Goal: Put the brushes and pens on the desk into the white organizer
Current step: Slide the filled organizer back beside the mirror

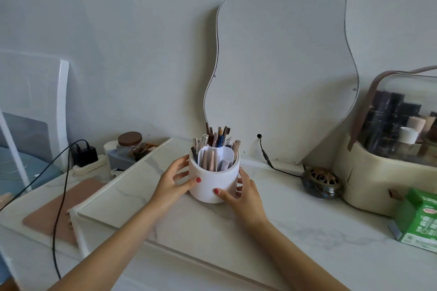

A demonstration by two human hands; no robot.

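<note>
A round white organizer (208, 184) stands upright on the marble desk (295, 227), in front of a wavy mirror. Several brushes and pens (216, 142) stick up from its inner compartments. My left hand (173, 183) wraps its left side, thumb on the front wall. On the opposite side my right hand (243, 196) grips it, thumb low on the front. Both hands touch the organizer. I see no loose pens or brushes lying on the desk.
The wavy mirror (283, 73) leans on the wall behind. At the right are a small ornate dish (321, 181), a cosmetics case (392, 149) and a green carton (418, 217). To the left sit a brown-lidded jar (130, 143), a black cable (60, 196) and a pink mat (61, 208).
</note>
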